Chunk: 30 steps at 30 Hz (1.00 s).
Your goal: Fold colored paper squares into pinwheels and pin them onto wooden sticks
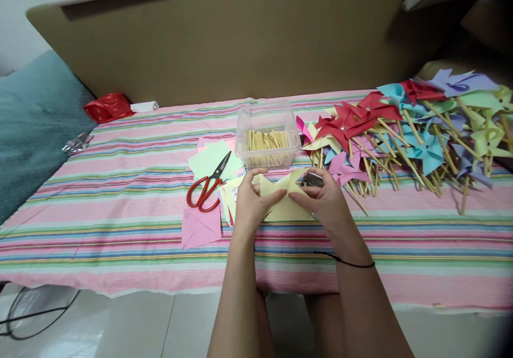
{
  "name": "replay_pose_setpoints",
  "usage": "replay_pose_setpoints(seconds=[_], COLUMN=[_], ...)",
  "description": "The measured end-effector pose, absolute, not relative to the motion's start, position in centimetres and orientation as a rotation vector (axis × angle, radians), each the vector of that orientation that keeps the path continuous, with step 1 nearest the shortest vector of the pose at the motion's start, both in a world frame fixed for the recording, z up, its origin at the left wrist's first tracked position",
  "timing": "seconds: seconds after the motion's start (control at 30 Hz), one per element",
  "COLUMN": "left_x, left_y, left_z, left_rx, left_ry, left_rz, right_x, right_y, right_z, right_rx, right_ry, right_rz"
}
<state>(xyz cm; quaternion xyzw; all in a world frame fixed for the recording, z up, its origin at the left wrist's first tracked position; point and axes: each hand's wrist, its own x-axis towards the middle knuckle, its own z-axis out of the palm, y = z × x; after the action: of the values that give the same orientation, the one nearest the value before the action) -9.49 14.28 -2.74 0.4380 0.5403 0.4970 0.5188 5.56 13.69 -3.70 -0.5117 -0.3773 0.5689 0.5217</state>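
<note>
A pale yellow sheet of paper (289,208), with some corners bent up, is held between both hands above the striped cloth. My left hand (253,200) pinches its left side, thumb pointing to the middle. On the right side, my right hand (323,195) grips the same paper, its thumb close to the left one. Behind the right fingers a small dark object (311,180) partly shows; I cannot make out what it is. To the left lie red-handled scissors (207,187) on light green paper (214,157), and a pink square (201,227) with slits cut into it.
A clear plastic box (267,157) of short wooden sticks stands just beyond my hands. Many-coloured paper pinwheels (420,139) on sticks are heaped at the right. A red plastic bag (108,107) lies far left. The striped cloth (120,197) ends at the front edge.
</note>
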Motion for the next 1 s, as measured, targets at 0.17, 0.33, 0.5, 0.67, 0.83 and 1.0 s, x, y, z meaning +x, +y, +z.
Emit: replay_pose_setpoints(seconds=[0.17,0.33,0.5,0.67,0.83,1.0], left_x=[-9.5,-9.4,-9.1,-9.3,-11.4,-12.8], left_y=[14.3,14.3,14.0,14.1,14.2,13.7], left_z=[-2.9,-2.6,-2.0,-1.9,-2.1,-1.8], left_rx=[1.085,1.115,1.135,0.918,1.044,1.374], left_ry=[1.301,1.290,1.286,1.231,1.000,0.963], left_rz=[1.204,1.191,1.168,1.200,1.240,1.127], right_x=[5.5,5.6,5.6,5.3,5.6,6.1], right_y=[13.6,13.7,13.8,13.7,14.1,14.2], right_z=[-3.5,-3.8,-3.9,-3.2,-3.0,-3.2], right_rx=[-1.241,-1.201,-1.247,-1.285,-1.283,-1.232], right_ry=[-0.902,-0.918,-0.913,-0.777,-0.573,-0.548], right_rz=[1.363,1.388,1.388,1.348,1.315,1.335])
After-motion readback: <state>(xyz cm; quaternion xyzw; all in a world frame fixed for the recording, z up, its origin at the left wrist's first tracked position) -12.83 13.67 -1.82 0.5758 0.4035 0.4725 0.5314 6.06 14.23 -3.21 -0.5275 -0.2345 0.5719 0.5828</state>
